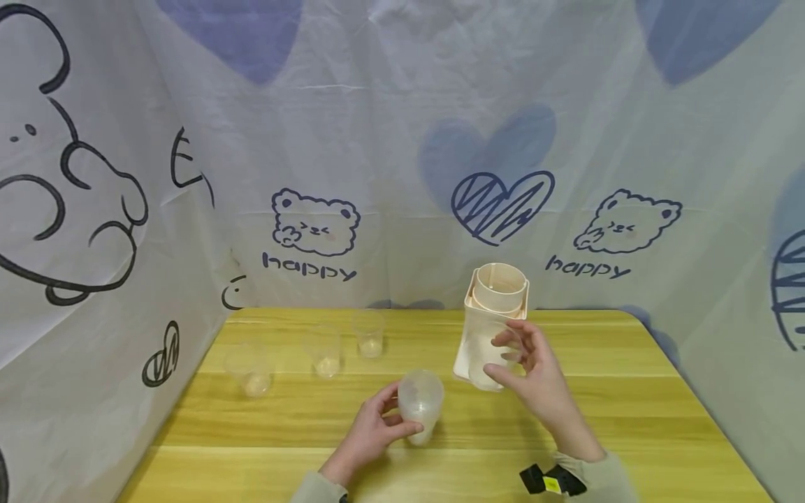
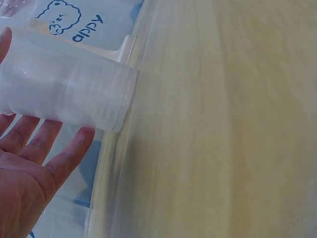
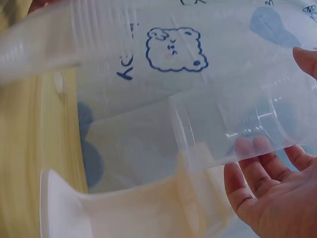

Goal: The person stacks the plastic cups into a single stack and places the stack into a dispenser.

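Observation:
My left hand (image 1: pixel 376 429) grips a stack of clear plastic cups (image 1: pixel 421 402) by its side, low over the table's middle. In the left wrist view the nested cups (image 2: pixel 64 82) lie across the fingers, with a fingertip on the opposite side. My right hand (image 1: pixel 539 384) holds a single clear plastic cup (image 3: pixel 223 124) between thumb and fingers. In the head view this see-through cup overlaps a white cup dispenser (image 1: pixel 474 335) with a round tube on top, so its outline is hard to make out. Beside the right hand, the dispenser (image 3: pixel 133 213) shows in the right wrist view.
Three clear cups stand apart on the left of the wooden table (image 1: pixel 264 433): a near cup (image 1: pixel 254 377), a middle cup (image 1: pixel 325 356) and a far cup (image 1: pixel 370 339). A printed cloth (image 1: pixel 390 140) hangs behind the table and along its sides.

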The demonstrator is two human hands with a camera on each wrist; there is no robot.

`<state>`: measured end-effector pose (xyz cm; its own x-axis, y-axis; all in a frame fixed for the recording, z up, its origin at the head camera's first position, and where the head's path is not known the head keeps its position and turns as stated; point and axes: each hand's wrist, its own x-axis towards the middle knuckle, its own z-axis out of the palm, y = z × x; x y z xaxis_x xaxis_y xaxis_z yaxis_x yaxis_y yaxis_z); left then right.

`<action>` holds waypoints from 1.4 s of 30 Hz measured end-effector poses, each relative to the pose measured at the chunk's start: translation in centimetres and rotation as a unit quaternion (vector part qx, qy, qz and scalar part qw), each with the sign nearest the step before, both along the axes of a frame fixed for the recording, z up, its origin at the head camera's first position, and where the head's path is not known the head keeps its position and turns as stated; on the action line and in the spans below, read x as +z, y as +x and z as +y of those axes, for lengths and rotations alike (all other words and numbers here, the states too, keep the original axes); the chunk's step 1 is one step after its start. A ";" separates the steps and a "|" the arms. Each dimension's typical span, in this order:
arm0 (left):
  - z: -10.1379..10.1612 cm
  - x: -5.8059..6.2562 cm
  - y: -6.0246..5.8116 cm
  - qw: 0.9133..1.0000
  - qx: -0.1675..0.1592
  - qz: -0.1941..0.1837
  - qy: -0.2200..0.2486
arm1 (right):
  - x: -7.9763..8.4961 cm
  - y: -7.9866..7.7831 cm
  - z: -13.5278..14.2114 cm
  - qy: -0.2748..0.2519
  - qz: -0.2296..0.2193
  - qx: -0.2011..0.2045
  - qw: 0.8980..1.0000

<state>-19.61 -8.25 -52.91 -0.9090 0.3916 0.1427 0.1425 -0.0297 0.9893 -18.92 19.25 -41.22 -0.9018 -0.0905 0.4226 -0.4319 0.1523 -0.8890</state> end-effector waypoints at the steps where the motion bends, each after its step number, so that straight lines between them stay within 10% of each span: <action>1: 0.0 -0.1 0.0 1.000 -0.001 0.001 0.001 | 0.0 0.0 -0.2 -0.001 0.007 0.007 1.000; 42: 0.1 0.0 -0.1 1.000 -0.003 0.000 0.006 | -0.8 -0.6 -5.2 0.031 -0.002 0.123 0.992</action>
<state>-19.69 -8.16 -52.87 -0.9068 0.3951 0.1469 0.1419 -0.0420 0.9890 -19.49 14.07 -42.01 -0.8506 -0.3342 0.4059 -0.4593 0.0966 -0.8830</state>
